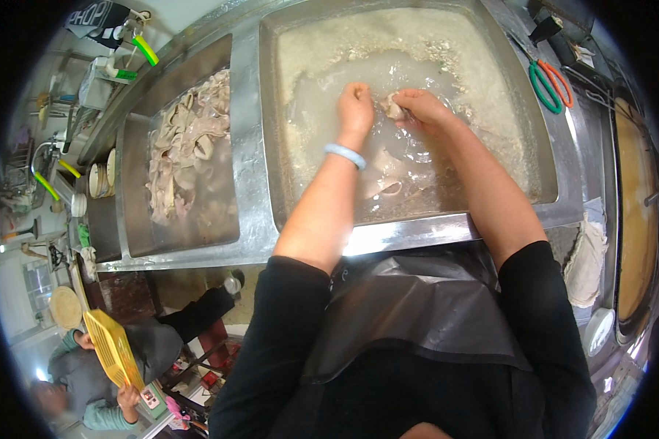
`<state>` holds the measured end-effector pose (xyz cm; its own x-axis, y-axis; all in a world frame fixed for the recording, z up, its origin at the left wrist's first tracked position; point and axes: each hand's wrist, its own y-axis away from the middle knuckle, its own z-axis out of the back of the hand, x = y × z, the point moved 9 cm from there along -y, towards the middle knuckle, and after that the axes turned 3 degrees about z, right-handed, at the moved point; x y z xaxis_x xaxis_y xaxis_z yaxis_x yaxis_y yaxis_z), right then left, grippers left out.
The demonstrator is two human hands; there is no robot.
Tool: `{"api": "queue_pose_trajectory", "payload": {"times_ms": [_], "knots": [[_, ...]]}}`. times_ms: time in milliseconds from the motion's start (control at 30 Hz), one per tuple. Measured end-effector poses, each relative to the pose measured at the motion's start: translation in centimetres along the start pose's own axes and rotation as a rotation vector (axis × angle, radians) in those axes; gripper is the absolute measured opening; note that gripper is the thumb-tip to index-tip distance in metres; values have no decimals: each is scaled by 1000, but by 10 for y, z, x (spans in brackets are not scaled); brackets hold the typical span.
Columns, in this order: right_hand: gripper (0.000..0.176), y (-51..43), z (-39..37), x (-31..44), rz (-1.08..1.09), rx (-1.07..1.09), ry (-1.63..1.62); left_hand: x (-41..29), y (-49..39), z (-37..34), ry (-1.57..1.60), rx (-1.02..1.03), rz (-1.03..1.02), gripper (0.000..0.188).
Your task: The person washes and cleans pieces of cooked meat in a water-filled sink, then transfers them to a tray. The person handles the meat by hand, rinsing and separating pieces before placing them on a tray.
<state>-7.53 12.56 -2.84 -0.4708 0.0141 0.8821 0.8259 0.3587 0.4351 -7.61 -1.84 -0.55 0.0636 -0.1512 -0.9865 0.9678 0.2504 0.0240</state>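
Observation:
My right hand (pixel 423 110) pinches a pale, wet piece of offal (pixel 394 107) just above the cloudy water of a large steel sink basin (pixel 269 148). To its left, my left hand (pixel 356 110) is held over the same water with its fingers curled in; whether anything is inside them is hidden. A pale blue band (pixel 345 156) circles my left wrist. Nearer to me, more offal (pixel 387 186) lies partly under the water, one piece showing a round opening. Whitish foam (pixel 329 41) floats around the basin's edges.
The left basin (pixel 137 230) holds a heap of pale offal (pixel 189 129) in water. Scissors (pixel 552 85) with green and orange handles lie on the right rim. A large pan of brownish liquid (pixel 634 214) stands further right. At lower left, another person (pixel 93 356) holds a yellow plastic basket (pixel 110 345).

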Motion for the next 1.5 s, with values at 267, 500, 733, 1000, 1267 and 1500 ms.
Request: {"api": "queue_pose_trajectory", "payload": {"times_ms": [267, 500, 733, 1000, 1267, 1500], "knots": [[20, 12, -5, 1, -55, 78, 98, 18, 6, -28, -45, 273, 71, 20], [17, 12, -10, 17, 30, 17, -130, 18, -7, 9, -164, -81, 56, 27], [18, 11, -4, 12, 54, 26, -116, 12, 4, -28, 119, 211, 133, 24], [17, 5, -5, 8, 19, 34, -14, -8, 21, -33, 25, 425, 242, 19], [11, 8, -1, 2, -68, 61, 11, 8, -10, -17, 1, 252, 58, 19], [12, 3, -8, 4, 38, 77, -39, 7, 5, -17, 100, 219, 190, 18]]}}
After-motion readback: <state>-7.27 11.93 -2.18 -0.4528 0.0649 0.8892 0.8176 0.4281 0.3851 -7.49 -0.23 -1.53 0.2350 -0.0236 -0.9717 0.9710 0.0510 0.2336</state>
